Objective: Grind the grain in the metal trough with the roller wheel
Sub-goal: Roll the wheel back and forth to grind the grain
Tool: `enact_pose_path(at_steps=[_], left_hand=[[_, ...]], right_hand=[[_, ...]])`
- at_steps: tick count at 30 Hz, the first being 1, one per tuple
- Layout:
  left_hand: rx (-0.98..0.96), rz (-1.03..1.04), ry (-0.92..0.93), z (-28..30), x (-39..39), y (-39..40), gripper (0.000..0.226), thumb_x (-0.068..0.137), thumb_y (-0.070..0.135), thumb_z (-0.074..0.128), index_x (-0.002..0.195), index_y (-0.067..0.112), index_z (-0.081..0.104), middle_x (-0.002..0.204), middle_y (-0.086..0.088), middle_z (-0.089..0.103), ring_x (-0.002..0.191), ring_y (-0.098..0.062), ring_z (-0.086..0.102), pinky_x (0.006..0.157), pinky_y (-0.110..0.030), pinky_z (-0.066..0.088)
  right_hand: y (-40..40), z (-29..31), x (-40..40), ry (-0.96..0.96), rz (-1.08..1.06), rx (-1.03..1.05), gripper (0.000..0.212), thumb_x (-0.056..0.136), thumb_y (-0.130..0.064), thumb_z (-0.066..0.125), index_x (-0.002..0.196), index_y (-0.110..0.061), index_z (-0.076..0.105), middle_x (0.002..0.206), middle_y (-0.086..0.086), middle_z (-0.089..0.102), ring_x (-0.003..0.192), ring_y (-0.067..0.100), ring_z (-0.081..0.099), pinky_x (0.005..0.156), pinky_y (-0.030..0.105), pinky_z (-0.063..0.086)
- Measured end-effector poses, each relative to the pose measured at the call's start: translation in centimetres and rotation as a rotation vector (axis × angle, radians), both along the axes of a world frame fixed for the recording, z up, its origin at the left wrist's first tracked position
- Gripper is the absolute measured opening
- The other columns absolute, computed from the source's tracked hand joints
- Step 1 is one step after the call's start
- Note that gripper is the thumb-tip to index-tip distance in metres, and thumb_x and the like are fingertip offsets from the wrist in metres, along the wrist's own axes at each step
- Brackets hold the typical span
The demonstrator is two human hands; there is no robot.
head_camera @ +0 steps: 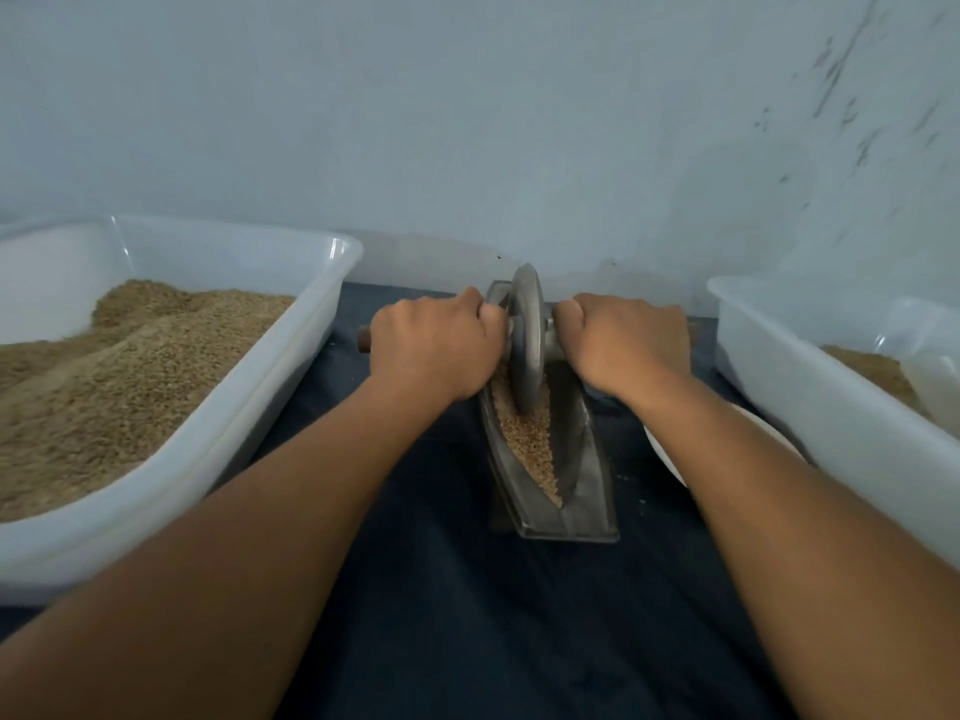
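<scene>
Fingers [491, 314] of both outstretched hands curl around the roller wheel [525, 337] handle, wheel in grain [527, 439].

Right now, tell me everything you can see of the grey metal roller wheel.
The grey metal roller wheel is a flat, dull disc standing upright on edge, seen nearly edge-on, at the far part of the narrow boat-shaped metal trough. Its lower rim sits in the tan grain. A crosswise axle handle runs through its centre; the left hand and right hand grip it either side, and a brown end sticks out past the left hand.
</scene>
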State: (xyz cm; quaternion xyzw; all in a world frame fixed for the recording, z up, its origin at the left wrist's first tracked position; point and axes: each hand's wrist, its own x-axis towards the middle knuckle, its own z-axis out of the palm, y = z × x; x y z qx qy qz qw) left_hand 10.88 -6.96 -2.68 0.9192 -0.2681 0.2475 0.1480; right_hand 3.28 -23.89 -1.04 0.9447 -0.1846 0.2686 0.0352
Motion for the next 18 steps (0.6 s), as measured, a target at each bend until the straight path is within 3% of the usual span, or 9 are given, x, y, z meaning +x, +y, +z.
enact_pose_path(at_steps=[3,5,7,11,14,16,18], left_hand=[[-0.002,-0.008,0.011,0.1,-1.0,0.5,0.035,0.097,0.044,0.016,0.085,0.025,0.044,0.066,-0.002,0.045,0.058,-0.023,0.041,0.059,-0.035,0.039],[0.003,-0.011,0.026,0.2,-1.8,0.9,0.035,0.097,0.045,0.014,0.087,0.027,0.042,0.071,-0.005,0.051,0.063,-0.028,0.048,0.070,-0.045,0.051],[0.008,-0.012,-0.002,0.4,-2.5,1.2,0.038,0.095,0.046,0.010,0.086,0.026,0.042,0.068,-0.003,0.051,0.060,-0.027,0.048,0.067,-0.045,0.052],[0.026,-0.015,-0.134,0.2,-3.5,1.7,0.044,0.092,0.047,0.007,0.081,0.026,0.044,0.058,0.002,0.050,0.048,-0.018,0.043,0.048,-0.029,0.032],[0.046,-0.020,-0.192,0.1,-4.3,2.0,0.048,0.090,0.050,0.003,0.078,0.027,0.043,0.053,0.005,0.047,0.043,-0.014,0.041,0.046,-0.028,0.021],[0.031,-0.027,-0.163,0.1,-4.6,2.2,0.049,0.088,0.051,0.001,0.082,0.027,0.043,0.056,0.004,0.050,0.047,-0.017,0.046,0.049,-0.029,0.036],[0.019,-0.032,-0.093,0.3,-4.8,2.5,0.051,0.087,0.054,0.001,0.089,0.030,0.045,0.064,0.001,0.055,0.056,-0.023,0.054,0.061,-0.041,0.053]], right_hand=[[0.3,-0.4,-0.7,-0.036,-0.006,-0.025,0.045,0.099,-0.041,0.021,0.068,-0.022,0.047,0.059,-0.006,0.040,0.053,0.016,0.032,0.071,0.040,0.029],[0.7,-0.8,-1.4,-0.065,0.005,-0.034,0.045,0.099,-0.041,0.020,0.067,-0.024,0.045,0.058,-0.006,0.041,0.053,0.016,0.034,0.071,0.040,0.031],[1.0,-1.1,-2.1,-0.082,0.015,-0.028,0.046,0.099,-0.041,0.018,0.067,-0.024,0.046,0.058,-0.006,0.044,0.054,0.017,0.037,0.073,0.040,0.031],[1.4,-1.7,-3.5,-0.098,0.002,-0.023,0.045,0.102,-0.042,0.019,0.075,-0.024,0.051,0.061,-0.007,0.042,0.061,0.022,0.043,0.073,0.039,0.028],[1.7,-1.9,-4.7,-0.110,0.025,0.004,0.042,0.102,-0.041,0.021,0.080,-0.024,0.051,0.065,-0.007,0.044,0.066,0.023,0.047,0.074,0.039,0.033],[1.9,-2.0,-5.6,-0.133,0.044,0.006,0.039,0.103,-0.042,0.023,0.080,-0.025,0.050,0.067,-0.007,0.046,0.066,0.021,0.046,0.072,0.038,0.031],[2.2,-1.9,-6.3,-0.149,0.054,-0.003,0.037,0.103,-0.043,0.025,0.080,-0.026,0.049,0.067,-0.007,0.047,0.066,0.019,0.044,0.071,0.037,0.028]])
